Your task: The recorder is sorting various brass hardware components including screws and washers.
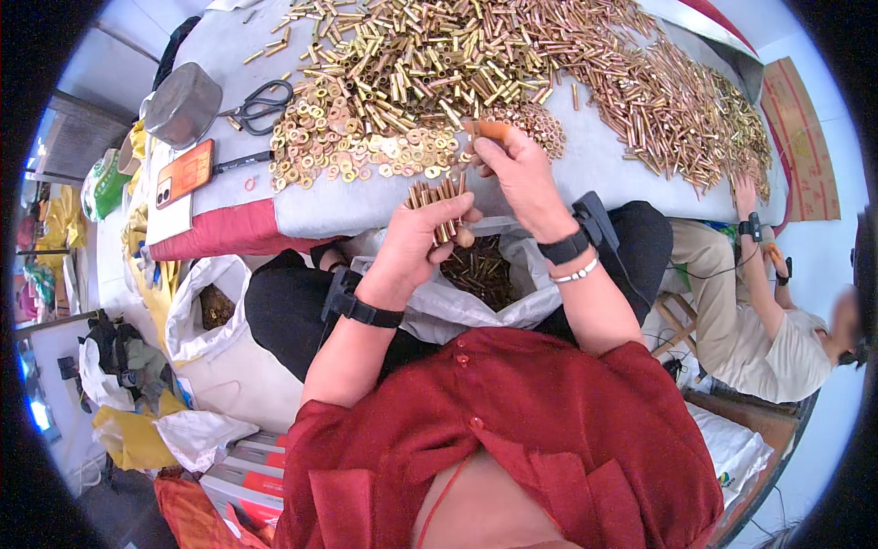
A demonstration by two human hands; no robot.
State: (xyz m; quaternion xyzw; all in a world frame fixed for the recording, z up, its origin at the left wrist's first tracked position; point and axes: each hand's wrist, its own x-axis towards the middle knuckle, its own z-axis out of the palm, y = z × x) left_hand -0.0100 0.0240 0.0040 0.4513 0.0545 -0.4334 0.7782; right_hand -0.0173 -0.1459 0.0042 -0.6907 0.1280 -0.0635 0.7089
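My left hand (413, 240) is closed round a bundle of copper-coloured metal tubes (437, 199), held roughly upright above the table's near edge. My right hand (519, 174) is just above and to the right of it, thumb and forefinger pinched together. What lies between those fingertips is too small to make out. Beyond my hands a heap of brass-coloured washers (366, 154) lies on the grey cloth-covered table (320, 212). Behind them spreads a large pile of brass-coloured tubes (430, 69). Below my hands, an open white sack (540, 300) between my knees contains more metal pieces (480, 274).
Black scissors (262, 108), a metal pot (183, 105) and an orange phone (186, 174) lie at the table's left. A second white sack (187, 316) stands on the floor at left. At right, a seated co-worker (768, 348) reaches to another pile of copper-coloured pieces (672, 110).
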